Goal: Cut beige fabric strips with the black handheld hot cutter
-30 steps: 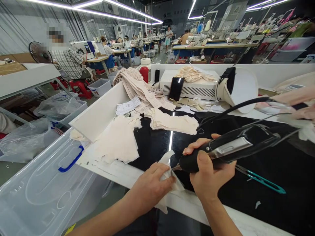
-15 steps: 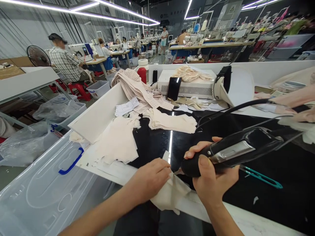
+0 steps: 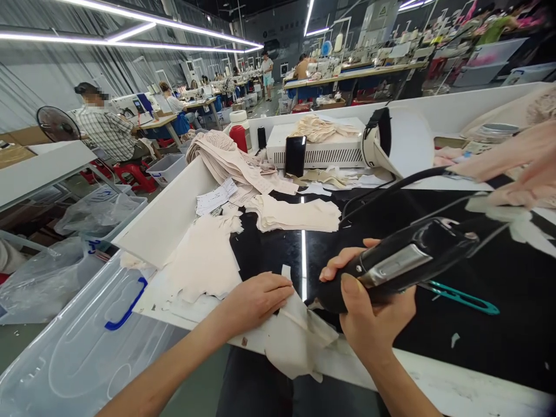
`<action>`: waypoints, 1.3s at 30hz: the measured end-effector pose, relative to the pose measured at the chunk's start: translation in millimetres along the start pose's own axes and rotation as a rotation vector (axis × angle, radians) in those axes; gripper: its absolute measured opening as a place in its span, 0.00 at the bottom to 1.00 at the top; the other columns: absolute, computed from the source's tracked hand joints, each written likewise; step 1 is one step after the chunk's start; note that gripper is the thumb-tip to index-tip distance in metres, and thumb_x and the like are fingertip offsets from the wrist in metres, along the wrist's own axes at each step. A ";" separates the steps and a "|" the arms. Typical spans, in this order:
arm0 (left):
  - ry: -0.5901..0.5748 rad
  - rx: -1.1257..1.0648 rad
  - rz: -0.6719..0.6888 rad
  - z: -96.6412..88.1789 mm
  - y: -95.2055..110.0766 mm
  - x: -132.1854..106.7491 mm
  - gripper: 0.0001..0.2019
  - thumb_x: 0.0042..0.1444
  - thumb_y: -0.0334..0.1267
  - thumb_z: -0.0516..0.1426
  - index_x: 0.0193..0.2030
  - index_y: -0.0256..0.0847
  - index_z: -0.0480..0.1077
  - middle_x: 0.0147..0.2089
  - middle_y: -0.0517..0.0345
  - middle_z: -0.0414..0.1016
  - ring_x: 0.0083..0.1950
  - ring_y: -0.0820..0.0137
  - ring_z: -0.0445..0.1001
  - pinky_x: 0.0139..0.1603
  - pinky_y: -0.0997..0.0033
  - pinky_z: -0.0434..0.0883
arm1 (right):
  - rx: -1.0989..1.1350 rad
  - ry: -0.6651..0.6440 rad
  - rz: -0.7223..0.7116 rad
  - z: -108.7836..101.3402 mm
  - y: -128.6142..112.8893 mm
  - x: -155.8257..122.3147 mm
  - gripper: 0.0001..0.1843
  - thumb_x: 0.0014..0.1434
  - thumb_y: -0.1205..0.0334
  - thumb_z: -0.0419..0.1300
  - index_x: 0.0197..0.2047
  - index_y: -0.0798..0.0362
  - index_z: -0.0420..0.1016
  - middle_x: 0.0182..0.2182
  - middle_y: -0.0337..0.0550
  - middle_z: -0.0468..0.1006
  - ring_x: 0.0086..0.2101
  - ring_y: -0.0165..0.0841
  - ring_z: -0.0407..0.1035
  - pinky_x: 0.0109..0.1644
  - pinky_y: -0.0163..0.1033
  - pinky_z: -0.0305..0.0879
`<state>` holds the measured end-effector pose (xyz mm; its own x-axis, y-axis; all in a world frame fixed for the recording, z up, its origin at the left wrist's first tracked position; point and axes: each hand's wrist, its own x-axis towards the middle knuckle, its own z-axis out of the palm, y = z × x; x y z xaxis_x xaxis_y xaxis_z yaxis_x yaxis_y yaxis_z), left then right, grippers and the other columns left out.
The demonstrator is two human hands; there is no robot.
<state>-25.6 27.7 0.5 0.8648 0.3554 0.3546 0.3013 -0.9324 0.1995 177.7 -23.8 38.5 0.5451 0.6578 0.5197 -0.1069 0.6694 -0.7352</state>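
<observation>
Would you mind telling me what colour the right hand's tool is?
The tool is mostly black with a silver panel, seen best in the head view.

- Honestly, we can't make out a single readable word or number here.
- Closest we get is a sign [image 3: 383, 11], a triangle of the warning kind, on the pale column [image 3: 369, 30] at the back; whatever's inside it is too small for us.
- There's a row of lettering [image 3: 295, 26] up on the dark back wall [image 3: 291, 44], but it's way too faint for us to read.
- The white paper slip [image 3: 216, 197] by the cloth pile [image 3: 204, 255] has rows of dark printed marks, and we can't tell if they're letters or numbers.
</observation>
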 end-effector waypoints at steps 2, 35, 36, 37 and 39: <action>-0.015 0.025 0.011 -1.7 0.2 -1.0 0.13 0.80 0.33 0.51 0.63 0.36 0.73 0.61 0.44 0.81 0.61 0.63 0.81 0.67 0.57 0.79 | -0.013 0.012 0.007 1.1 -0.1 -0.6 0.25 0.61 0.68 0.72 0.58 0.48 0.72 0.34 0.36 0.82 0.27 0.33 0.76 0.32 0.40 0.77; -0.143 0.199 0.013 -5.7 18.3 -6.5 0.17 0.75 0.44 0.61 0.66 0.43 0.72 0.69 0.39 0.75 0.70 0.54 0.77 0.66 0.52 0.79 | -0.023 0.031 0.048 0.9 -2.5 -1.8 0.25 0.59 0.70 0.72 0.57 0.47 0.72 0.34 0.35 0.82 0.27 0.32 0.76 0.31 0.39 0.76; -0.145 0.199 0.011 -5.3 18.4 -6.6 0.17 0.75 0.44 0.62 0.66 0.43 0.72 0.69 0.39 0.75 0.70 0.53 0.76 0.66 0.51 0.79 | -0.020 0.030 0.046 0.7 -2.2 -2.0 0.25 0.59 0.70 0.72 0.57 0.47 0.72 0.34 0.35 0.82 0.27 0.32 0.76 0.32 0.39 0.76; -0.147 0.198 0.010 -5.0 18.6 -6.8 0.18 0.75 0.44 0.62 0.66 0.43 0.72 0.69 0.38 0.75 0.70 0.53 0.76 0.66 0.50 0.79 | -0.017 0.029 0.040 0.5 -1.9 -2.1 0.25 0.60 0.70 0.72 0.57 0.47 0.72 0.34 0.35 0.82 0.27 0.32 0.76 0.32 0.39 0.76; -0.148 0.197 0.009 -4.2 19.0 -7.1 0.19 0.74 0.45 0.62 0.67 0.44 0.71 0.70 0.38 0.74 0.70 0.52 0.76 0.66 0.49 0.79 | -0.013 0.023 0.028 0.2 -1.2 -2.2 0.25 0.60 0.70 0.72 0.57 0.48 0.72 0.34 0.35 0.82 0.27 0.32 0.76 0.33 0.39 0.77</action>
<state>-27.8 7.8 5.6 0.9126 0.3474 0.2154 0.3538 -0.9353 0.0096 176.5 -26.0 38.4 0.5613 0.6681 0.4884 -0.1121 0.6461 -0.7550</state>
